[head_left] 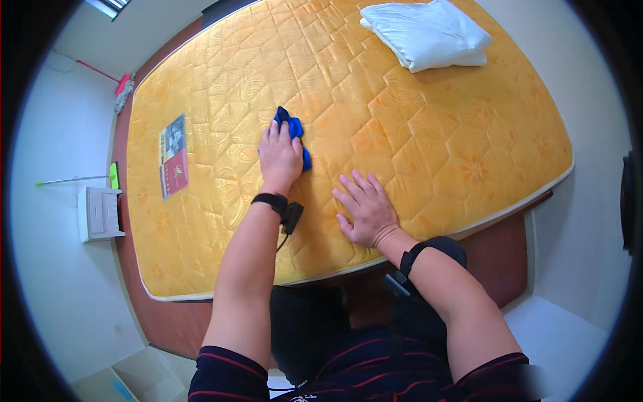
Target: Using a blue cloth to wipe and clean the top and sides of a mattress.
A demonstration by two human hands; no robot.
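Observation:
My left hand (281, 157) lies on a blue cloth (294, 128) and presses it against a yellow quilted mattress (422, 130). The cloth is bunched, and parts of it show beyond the fingertips and to the right of the hand. Whether the fingers grip it cannot be told. Flat on the mattress near its front edge rests my right hand (369, 211), its fingers spread and nothing in it. Both wrists wear black straps with small devices.
Folded white bedding (427, 35) sits at the mattress's far right. A printed sheet (174, 157) lies on its left part. Beyond the left edge stand a small white cabinet (100, 213), a green-headed broom (113, 176) and a red-handled mop (123, 90). Walls flank both sides.

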